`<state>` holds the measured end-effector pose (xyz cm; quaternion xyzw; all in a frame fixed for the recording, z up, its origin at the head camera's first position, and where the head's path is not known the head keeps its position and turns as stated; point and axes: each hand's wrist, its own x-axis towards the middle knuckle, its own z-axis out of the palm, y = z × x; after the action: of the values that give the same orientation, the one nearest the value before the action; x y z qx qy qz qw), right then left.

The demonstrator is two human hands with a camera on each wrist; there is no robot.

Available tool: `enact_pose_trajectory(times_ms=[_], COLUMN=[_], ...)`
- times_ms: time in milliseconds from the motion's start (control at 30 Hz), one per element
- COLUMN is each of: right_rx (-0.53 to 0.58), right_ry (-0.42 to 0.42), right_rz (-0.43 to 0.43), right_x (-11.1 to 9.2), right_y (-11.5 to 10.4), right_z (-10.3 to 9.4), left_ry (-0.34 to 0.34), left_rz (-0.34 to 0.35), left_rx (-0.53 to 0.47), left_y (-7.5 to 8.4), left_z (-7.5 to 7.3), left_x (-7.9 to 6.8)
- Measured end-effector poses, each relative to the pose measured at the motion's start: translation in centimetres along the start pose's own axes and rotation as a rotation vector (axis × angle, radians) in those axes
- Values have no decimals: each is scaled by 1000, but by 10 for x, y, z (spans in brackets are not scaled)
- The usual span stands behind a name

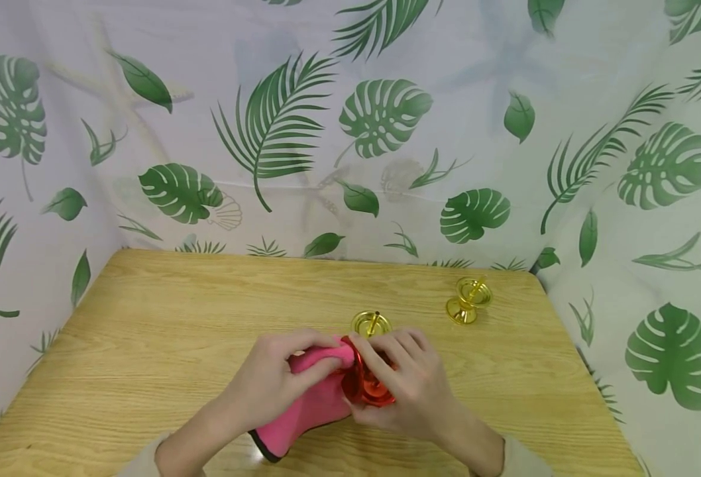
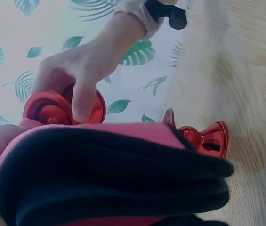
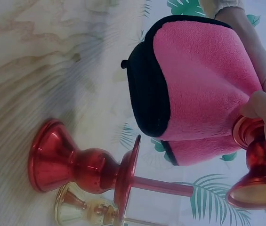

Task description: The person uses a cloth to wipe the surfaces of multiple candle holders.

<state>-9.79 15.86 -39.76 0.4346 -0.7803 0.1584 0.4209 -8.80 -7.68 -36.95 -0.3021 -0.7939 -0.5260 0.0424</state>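
Note:
In the head view my left hand pinches a folded pink cloth with black edging against the rim of a red metal candle holder. My right hand grips that same holder, fingers wrapped about it. The right wrist view shows the held holder tilted, raised off the table, with the cloth touching one end. A second red candle holder stands upright on the table below the hands, its spike pointing up. The left wrist view has this standing holder partly behind the cloth's dark underside.
Just beyond my hands stands a gold candle holder, its lower part hidden. Another gold candle holder is at the table's back right. Leaf-printed white sheeting encloses the wooden table at the back and sides.

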Motion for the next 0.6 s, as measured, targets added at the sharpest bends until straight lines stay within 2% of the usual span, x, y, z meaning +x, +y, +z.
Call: enact_pose_trajectory(times_ms=[100, 167, 267, 400, 500, 600], right_rx=[-29, -35, -19, 37, 129, 236], right_ry=[25, 5, -67, -164, -213, -241], right_rz=[-6, 13, 61, 129, 187, 239], right_x=[2, 3, 4, 7, 8, 8], right_y=[-1, -2, -3, -4, -3, -2], right_z=[0, -1, -3, -8, -11, -13], left_ry=[-12, -6, 24, 77, 106, 108], left_rz=[-44, 0, 133, 367, 521, 621], left_rx=[-29, 9, 117, 299, 414, 471], left_y=[-1, -2, -3, -5, -6, -7], left_z=[-1, 0, 3, 6, 7, 6], left_x=[1, 1, 0, -1, -3, -3])
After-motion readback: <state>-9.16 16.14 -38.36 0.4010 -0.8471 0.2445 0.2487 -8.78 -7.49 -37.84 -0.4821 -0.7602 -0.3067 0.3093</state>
